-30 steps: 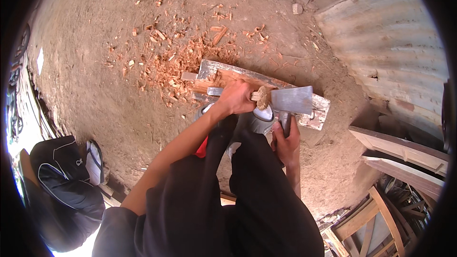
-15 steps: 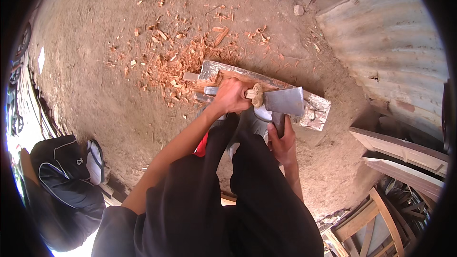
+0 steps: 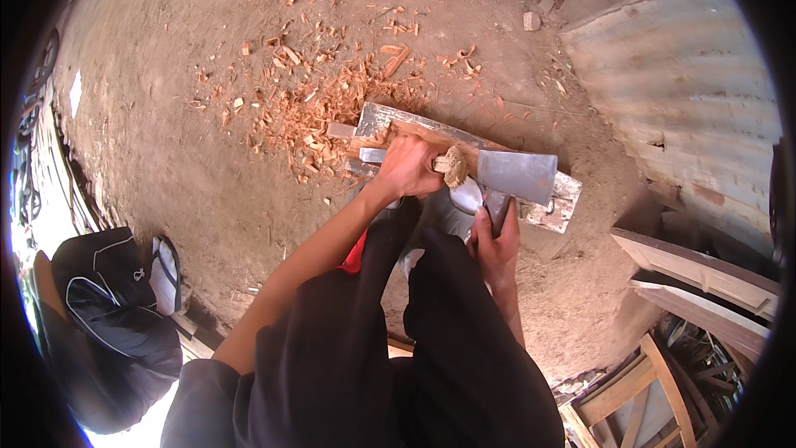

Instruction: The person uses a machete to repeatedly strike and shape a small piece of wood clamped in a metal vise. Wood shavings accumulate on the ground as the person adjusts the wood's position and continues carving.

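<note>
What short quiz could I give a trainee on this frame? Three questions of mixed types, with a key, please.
1. What does the right hand hold?
a) a saw
b) a broad-bladed tool with a dark handle
c) a paintbrush
2. True or false: the left hand grips a chisel whose metal end sticks out to the left of the hand.
3. Fill in: the ground beyond the left end of the weathered board is littered with wood ___.

Key: 1 b; 2 true; 3 shavings.
</note>
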Available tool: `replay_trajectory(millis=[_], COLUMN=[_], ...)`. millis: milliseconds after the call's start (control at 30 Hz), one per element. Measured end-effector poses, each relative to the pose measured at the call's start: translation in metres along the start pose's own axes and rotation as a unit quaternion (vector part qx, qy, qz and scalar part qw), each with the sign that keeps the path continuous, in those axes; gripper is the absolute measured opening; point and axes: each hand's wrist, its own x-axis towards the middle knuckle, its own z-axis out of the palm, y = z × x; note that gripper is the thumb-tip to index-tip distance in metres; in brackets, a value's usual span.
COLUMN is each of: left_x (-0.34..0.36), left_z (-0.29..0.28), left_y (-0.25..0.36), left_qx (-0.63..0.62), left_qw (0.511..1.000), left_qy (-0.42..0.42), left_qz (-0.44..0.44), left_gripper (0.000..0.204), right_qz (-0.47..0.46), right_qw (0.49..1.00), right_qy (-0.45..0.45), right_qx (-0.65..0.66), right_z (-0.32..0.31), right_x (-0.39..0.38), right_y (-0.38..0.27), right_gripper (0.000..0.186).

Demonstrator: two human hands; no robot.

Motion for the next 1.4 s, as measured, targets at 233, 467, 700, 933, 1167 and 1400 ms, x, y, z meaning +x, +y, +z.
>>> replay_trajectory(millis=[233,467,700,933,1167,1400], left_x=[-0.004,-0.004,-0.005,-0.005,-0.011,-0.009], left_z=[-0.006,-0.014,-0.017,-0.016,-0.018,-0.022], left_y=[0.002,-0.004,-0.007,-0.011,-0.023,-0.013], left_qx=[-0.017,-0.003,-0.025,-0.037,0.000,-0.005], left_qw=[1.000,0.999,0.998,0.997,0.999,0.997], left_qy=[0.016,0.030,0.053,0.069,0.044,0.073], left_qz=[0.004,0.014,0.015,0.013,0.027,0.029], left_gripper=[0.024,0.025,0.025,0.026,0.025,0.024], right_qz=[-0.020,0.000,-0.037,-0.069,-0.060,-0.133], right_qw=[1.000,0.999,0.998,0.996,0.997,0.982], right_qy=[-0.011,-0.037,0.024,0.009,-0.016,-0.006], right_qx=[0.018,-0.014,0.039,0.061,-0.039,-0.138], right_z=[0.000,0.002,0.017,0.014,0.008,0.015], right_x=[0.002,0.004,-0.009,0.007,0.004,0.009], right_y=[-0.012,-0.016,-0.024,-0.018,-0.023,-0.004], right_gripper=[0.036,0.037,0.035,0.044,0.038,0.040])
